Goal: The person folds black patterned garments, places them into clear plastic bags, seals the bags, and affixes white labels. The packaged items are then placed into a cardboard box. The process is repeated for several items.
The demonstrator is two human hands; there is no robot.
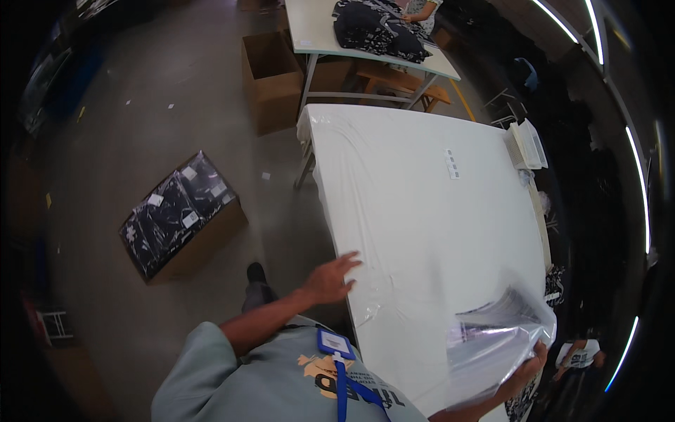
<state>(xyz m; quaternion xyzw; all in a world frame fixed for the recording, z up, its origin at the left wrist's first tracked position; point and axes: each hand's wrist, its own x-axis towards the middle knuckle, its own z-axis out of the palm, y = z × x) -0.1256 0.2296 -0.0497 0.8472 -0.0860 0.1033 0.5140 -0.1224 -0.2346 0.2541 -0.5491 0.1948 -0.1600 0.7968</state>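
Note:
My left hand [332,280] hovers at the left edge of the white covered table [422,218], its fingers apart and nothing in them. At the table's right side, my right hand [529,367] grips clear plastic bags [496,344], a shiny, slightly curled stack with some dark print. The bags partly cover that hand and forearm. A small strip of white labels [452,164] lies farther up the table.
An open carton [190,246] packed with bagged dark garments [176,204] stands on the floor at left. Beyond my table are an empty-looking carton [271,91] and another table [316,35] with piled dark clothes [376,32]. A white bin [527,144] sits at the far right edge.

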